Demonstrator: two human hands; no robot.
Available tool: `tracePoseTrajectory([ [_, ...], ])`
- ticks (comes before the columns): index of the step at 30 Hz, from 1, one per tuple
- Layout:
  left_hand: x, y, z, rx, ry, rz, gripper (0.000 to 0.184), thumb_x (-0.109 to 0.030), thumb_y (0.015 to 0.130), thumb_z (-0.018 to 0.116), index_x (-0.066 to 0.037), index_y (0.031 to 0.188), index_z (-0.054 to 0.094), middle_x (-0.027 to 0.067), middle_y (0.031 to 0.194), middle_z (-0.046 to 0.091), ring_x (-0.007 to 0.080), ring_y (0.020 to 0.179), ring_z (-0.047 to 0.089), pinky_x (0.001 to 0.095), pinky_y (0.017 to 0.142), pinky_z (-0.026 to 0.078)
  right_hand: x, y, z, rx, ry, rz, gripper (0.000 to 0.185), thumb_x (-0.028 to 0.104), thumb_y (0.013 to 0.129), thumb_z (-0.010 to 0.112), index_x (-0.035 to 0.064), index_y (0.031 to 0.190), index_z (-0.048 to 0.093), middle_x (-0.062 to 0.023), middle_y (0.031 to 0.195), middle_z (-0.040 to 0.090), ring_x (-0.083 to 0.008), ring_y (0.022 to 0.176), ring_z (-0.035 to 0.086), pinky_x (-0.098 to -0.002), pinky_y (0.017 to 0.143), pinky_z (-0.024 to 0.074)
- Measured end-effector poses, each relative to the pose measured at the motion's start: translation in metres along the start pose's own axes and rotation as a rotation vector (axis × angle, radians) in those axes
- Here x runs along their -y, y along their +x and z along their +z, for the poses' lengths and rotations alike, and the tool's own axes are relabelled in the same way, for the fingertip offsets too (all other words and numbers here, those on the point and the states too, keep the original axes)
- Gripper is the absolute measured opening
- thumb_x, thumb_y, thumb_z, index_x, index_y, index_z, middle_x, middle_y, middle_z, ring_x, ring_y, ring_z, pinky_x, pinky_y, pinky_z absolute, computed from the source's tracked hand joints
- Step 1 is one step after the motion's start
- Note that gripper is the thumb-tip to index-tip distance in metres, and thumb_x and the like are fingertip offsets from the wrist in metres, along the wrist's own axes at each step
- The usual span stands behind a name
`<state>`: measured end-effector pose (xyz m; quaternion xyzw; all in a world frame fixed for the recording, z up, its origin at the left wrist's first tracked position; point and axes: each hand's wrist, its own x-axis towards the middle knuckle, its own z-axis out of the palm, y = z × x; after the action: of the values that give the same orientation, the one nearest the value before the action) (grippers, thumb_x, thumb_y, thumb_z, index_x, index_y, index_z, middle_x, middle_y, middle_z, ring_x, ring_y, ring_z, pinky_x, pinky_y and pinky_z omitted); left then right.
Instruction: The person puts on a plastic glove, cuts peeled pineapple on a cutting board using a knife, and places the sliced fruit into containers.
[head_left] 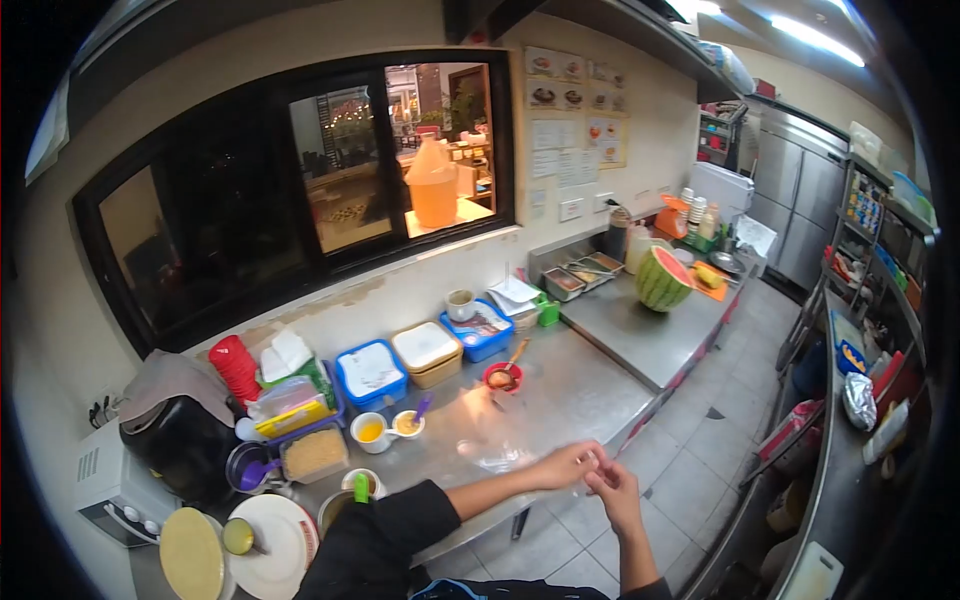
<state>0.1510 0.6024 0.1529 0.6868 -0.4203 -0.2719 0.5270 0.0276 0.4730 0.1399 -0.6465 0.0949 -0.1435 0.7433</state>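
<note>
My left hand [568, 467] reaches across from the left in a black sleeve, just past the front edge of the steel table [560, 420]. Its fingers are curled. Meeting it at the fingertips is my right hand [616, 492], its fingers bent inward as in a pinch. Whether anything small sits between the fingers cannot be made out. Farther back on the table, nearest to the hands, stands a red bowl [490, 385] with a spoon [517, 352] leaning in it. To its left are a white cup of yellow liquid [370, 431] and a white cup with a purple-handled utensil [407, 424].
Lidded tubs [372, 372] line the wall under the window. A cut watermelon [663, 281] rests on the raised steel counter at the right, near trays of food [598, 268]. Plates [272, 545] lie at the lower left. Shelving [880, 240] borders the tiled aisle [690, 430].
</note>
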Motion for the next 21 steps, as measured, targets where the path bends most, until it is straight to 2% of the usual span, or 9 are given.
tracePoseTrajectory([
  [2, 0.014, 0.033, 0.053, 0.041, -0.016, 0.050, 0.019, -0.020, 0.096, 0.057, -0.009, 0.111, 0.055, 0.0013, 0.086, 0.059, 0.0088, 0.079, 0.055, 0.0269, 0.068, 0.046, -0.014, -0.016, -0.049, -0.084, 0.086, 0.037, 0.022, 0.007, 0.085, 0.069, -0.0031, 0.103, 0.061, -0.0095, 0.090, 0.066, -0.0162, 0.076, 0.065, -0.0267, 0.065, 0.0534],
  [4, 0.025, 0.057, 0.092, 0.046, -0.188, -0.076, 0.024, -0.018, 0.094, 0.059, -0.008, 0.115, 0.053, 0.0033, 0.092, 0.059, 0.0094, 0.085, 0.056, 0.0271, 0.072, 0.047, -0.023, -0.028, -0.091, -0.155, 0.175, 0.081, 0.020, 0.005, 0.086, 0.068, -0.0040, 0.102, 0.060, -0.0111, 0.089, 0.067, -0.0175, 0.073, 0.066, -0.0277, 0.063, 0.0548],
  [8, 0.053, 0.082, 0.173, -0.030, -0.526, -0.128, 0.033, -0.013, 0.088, 0.064, -0.006, 0.117, 0.050, 0.0044, 0.089, 0.057, 0.0135, 0.079, 0.057, 0.0284, 0.074, 0.048, -0.048, -0.049, -0.160, -0.250, 0.198, 0.139, 0.017, 0.001, 0.085, 0.066, -0.0049, 0.100, 0.060, -0.0132, 0.087, 0.067, -0.0189, 0.068, 0.066, -0.0287, 0.058, 0.0553],
  [10, 0.059, 0.089, 0.197, -0.004, -0.514, -0.215, 0.048, -0.012, 0.084, 0.070, -0.005, 0.124, 0.045, 0.0088, 0.101, 0.057, 0.0155, 0.082, 0.059, 0.0276, 0.078, 0.049, -0.066, -0.050, -0.187, -0.262, 0.190, 0.137, 0.016, 0.000, 0.085, 0.066, -0.0052, 0.098, 0.059, -0.0137, 0.087, 0.068, -0.0191, 0.068, 0.066, -0.0288, 0.057, 0.0551],
  [11, 0.061, 0.092, 0.202, 0.015, -0.556, -0.318, 0.063, -0.013, 0.079, 0.077, -0.007, 0.132, 0.043, 0.0090, 0.109, 0.059, 0.0154, 0.099, 0.058, 0.0301, 0.082, 0.049, -0.075, -0.050, -0.198, -0.277, 0.143, 0.168, 0.014, -0.003, 0.083, 0.065, -0.0028, 0.096, 0.059, -0.0120, 0.086, 0.065, -0.0184, 0.067, 0.065, -0.0285, 0.056, 0.0545],
  [12, 0.062, 0.098, 0.206, 0.018, -0.557, -0.328, 0.063, -0.013, 0.079, 0.077, -0.007, 0.132, 0.043, 0.0090, 0.109, 0.059, 0.0154, 0.099, 0.058, 0.0301, 0.082, 0.049, -0.085, -0.052, -0.209, -0.293, 0.096, 0.204, 0.013, -0.005, 0.081, 0.064, -0.0005, 0.093, 0.059, -0.0104, 0.086, 0.063, -0.0178, 0.065, 0.064, -0.0281, 0.055, 0.0539],
  [13, 0.064, 0.104, 0.211, 0.009, -0.564, -0.346, 0.063, -0.013, 0.079, 0.077, -0.007, 0.133, 0.044, 0.0092, 0.107, 0.061, 0.0152, 0.097, 0.059, 0.0296, 0.081, 0.049, -0.096, -0.055, -0.217, -0.281, 0.013, 0.134, 0.023, 0.010, 0.087, 0.068, -0.0039, 0.105, 0.064, -0.0122, 0.092, 0.067, -0.0198, 0.077, 0.065, -0.0333, 0.067, 0.0562],
  [20, 0.091, 0.187, 0.234, 0.194, -0.401, -0.450, 0.057, -0.009, 0.079, 0.076, -0.006, 0.130, 0.050, 0.0058, 0.089, 0.064, 0.0114, 0.079, 0.061, 0.0250, 0.072, 0.049, -0.118, -0.024, -0.295, -0.398, -0.005, 0.137, 0.025, 0.014, 0.090, 0.065, -0.0046, 0.107, 0.062, -0.0126, 0.094, 0.066, -0.0198, 0.079, 0.065, -0.0334, 0.065, 0.0562],
  [21, 0.105, 0.206, 0.244, 0.190, -0.464, -0.446, 0.063, -0.005, 0.074, 0.078, -0.005, 0.130, 0.049, 0.0043, 0.088, 0.063, 0.0105, 0.077, 0.059, 0.0247, 0.067, 0.048, -0.076, -0.014, -0.283, -0.422, 0.088, 0.252, 0.026, 0.015, 0.091, 0.064, -0.0044, 0.108, 0.062, -0.0123, 0.094, 0.066, -0.0193, 0.078, 0.065, -0.0327, 0.064, 0.0560],
])
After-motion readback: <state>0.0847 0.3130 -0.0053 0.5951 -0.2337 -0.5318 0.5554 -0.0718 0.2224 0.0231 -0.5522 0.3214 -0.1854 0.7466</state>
